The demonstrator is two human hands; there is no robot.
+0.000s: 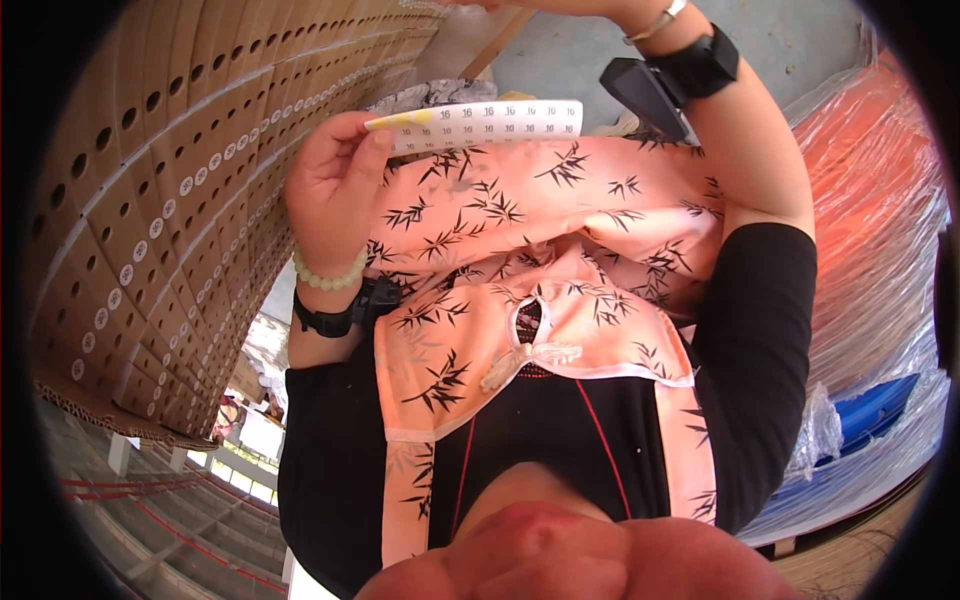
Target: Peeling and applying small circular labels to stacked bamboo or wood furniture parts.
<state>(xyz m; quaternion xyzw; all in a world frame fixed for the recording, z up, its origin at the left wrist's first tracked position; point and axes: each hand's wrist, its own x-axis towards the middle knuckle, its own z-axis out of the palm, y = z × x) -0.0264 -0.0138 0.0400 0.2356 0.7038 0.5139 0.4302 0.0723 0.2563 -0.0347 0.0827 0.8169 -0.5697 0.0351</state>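
Observation:
Between the thumb and fingers of my left hand (338, 178) is a white sheet of small printed number stickers (500, 120), gripped at its left end. A yellowish patch shows on the sheet near my thumb. The sheet lies level in front of my pink apron (540, 190), which has a dark leaf pattern. My right arm reaches up to the top edge, where only a strip of my right hand (585, 6) shows. Its fingertips are cut off, so what it touches is hidden. Both wrists carry black strapped devices.
On the left stands a tall stack of brown cardboard (130, 200) with dark round holes and rows of round white stickers. Orange and blue goods in clear plastic wrap (870, 190) are close on my right. Grey floor (560, 60) lies ahead.

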